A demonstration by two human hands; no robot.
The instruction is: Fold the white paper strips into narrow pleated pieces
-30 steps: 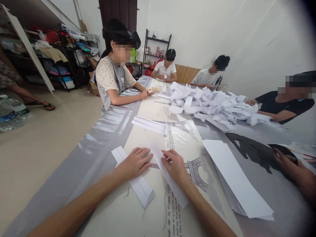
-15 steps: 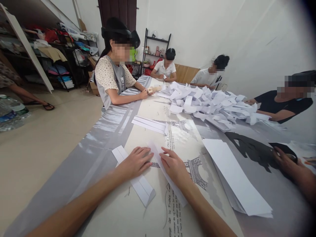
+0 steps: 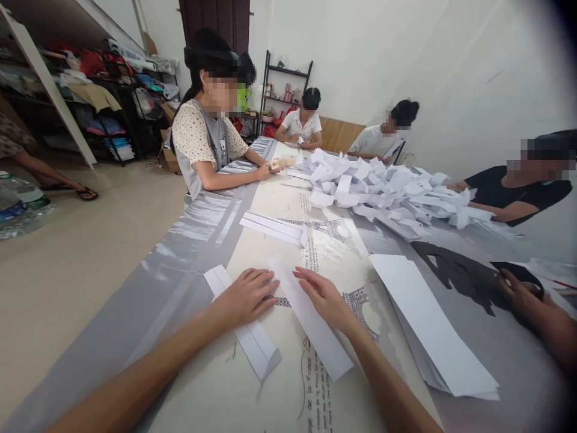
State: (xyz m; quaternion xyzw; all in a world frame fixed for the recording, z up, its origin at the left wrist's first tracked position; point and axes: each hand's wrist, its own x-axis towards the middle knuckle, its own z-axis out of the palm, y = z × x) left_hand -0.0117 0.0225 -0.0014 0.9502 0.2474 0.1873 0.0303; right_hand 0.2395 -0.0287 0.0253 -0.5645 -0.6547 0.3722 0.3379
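My left hand (image 3: 247, 294) and right hand (image 3: 325, 300) are apart, loosely spread, flanking a likely light, floppy paper strip (image 3: 315, 331), best pinched at its eleven-o'clock end.

Smooth, matt paper strips (image 3: 312, 322) and a glossy, plastic-looking tablecloth (image 3: 211, 391)

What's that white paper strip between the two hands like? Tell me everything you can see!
The white paper strip is long, narrow and plain, and looks thin and smooth. It lies slanted on the printed tablecloth, its near end angled to the right. The left hand is at its left edge; the right hand is by its right edge. I can't tell if either touches it.
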